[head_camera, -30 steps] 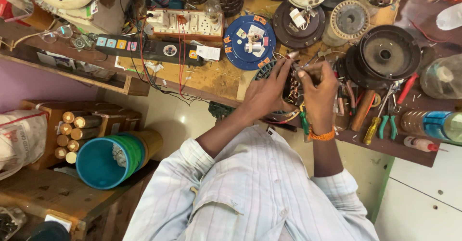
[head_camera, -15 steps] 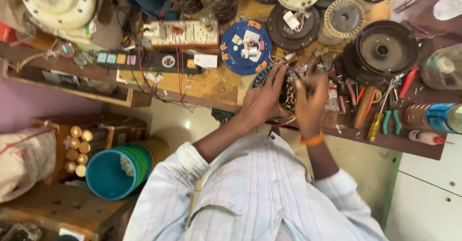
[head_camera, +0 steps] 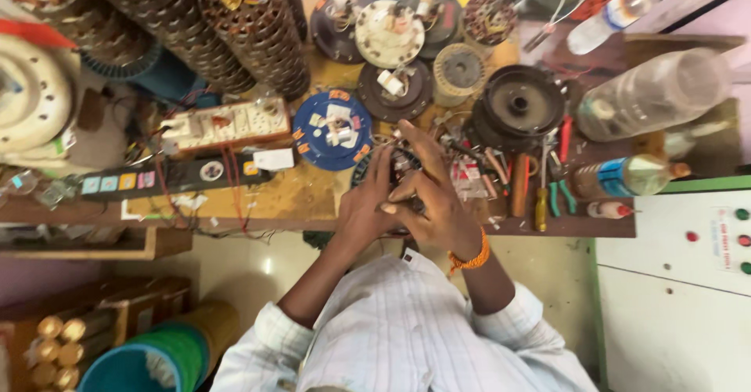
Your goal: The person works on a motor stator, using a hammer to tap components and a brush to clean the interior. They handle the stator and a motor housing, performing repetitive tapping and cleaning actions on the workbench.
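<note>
Both my hands work at the front edge of a cluttered wooden workbench (head_camera: 289, 196). My left hand (head_camera: 361, 208) grips the near side of a small dark round motor stator (head_camera: 400, 165) with copper windings. My right hand (head_camera: 440, 200), with an orange band at the wrist, lies over the stator, fingers pressed across its top and over my left fingers. Most of the stator is hidden under the two hands. My striped shirt sleeves fill the bottom of the view.
A blue round plate (head_camera: 332, 130), a white switch board (head_camera: 227, 124) and a black strip (head_camera: 168, 177) lie left of the hands. Stacked stators (head_camera: 258, 32) stand behind. At right: a dark motor housing (head_camera: 520, 106), screwdrivers (head_camera: 540, 196), bottles (head_camera: 649, 95), a white cabinet (head_camera: 673, 298).
The view has tilted towards the far side of the bench. My hands have closed together over the stator, and the right hand now lies over the left fingers.
</note>
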